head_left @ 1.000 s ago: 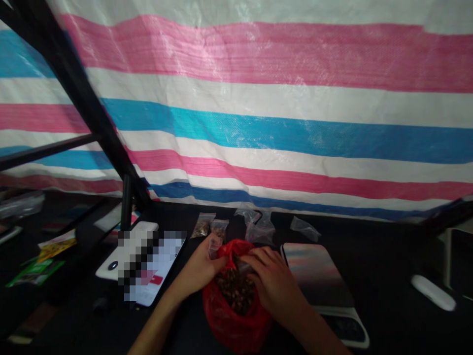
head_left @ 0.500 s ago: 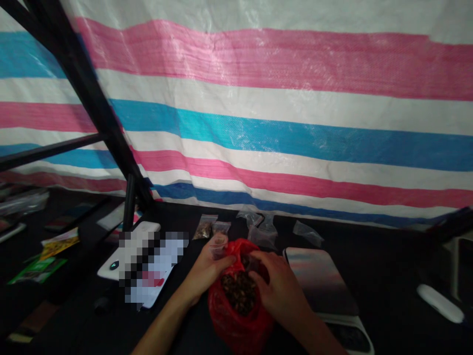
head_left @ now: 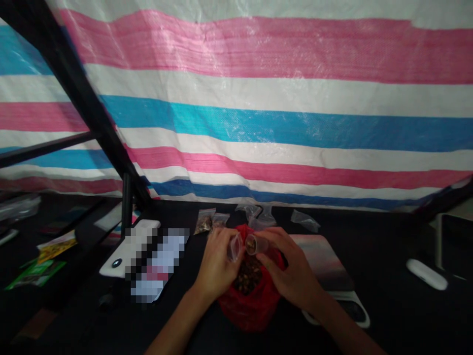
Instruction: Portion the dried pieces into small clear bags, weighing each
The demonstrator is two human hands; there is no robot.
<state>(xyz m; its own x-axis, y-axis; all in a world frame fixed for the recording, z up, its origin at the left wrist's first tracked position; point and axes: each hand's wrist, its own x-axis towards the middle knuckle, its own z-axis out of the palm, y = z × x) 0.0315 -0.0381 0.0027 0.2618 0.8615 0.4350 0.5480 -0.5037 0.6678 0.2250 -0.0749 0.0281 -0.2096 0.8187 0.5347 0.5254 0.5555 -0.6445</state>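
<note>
Black table [head_left: 388, 256]: left hand [head_left: 216, 261], right hand [head_left: 291, 266] now lifted over red bag [head_left: 254, 308], fingers [head_left: 221, 241] clamped on cups [head_left: 252, 244].

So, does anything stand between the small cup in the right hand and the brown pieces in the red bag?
Nothing visible does: the clear cup in the right hand hangs above the open red plastic bag, right over the brown pieces.

From my station I can read nothing: the printing on the yellow packet [head_left: 56, 249] and green packet [head_left: 36, 274] seems too small and dim.
</note>
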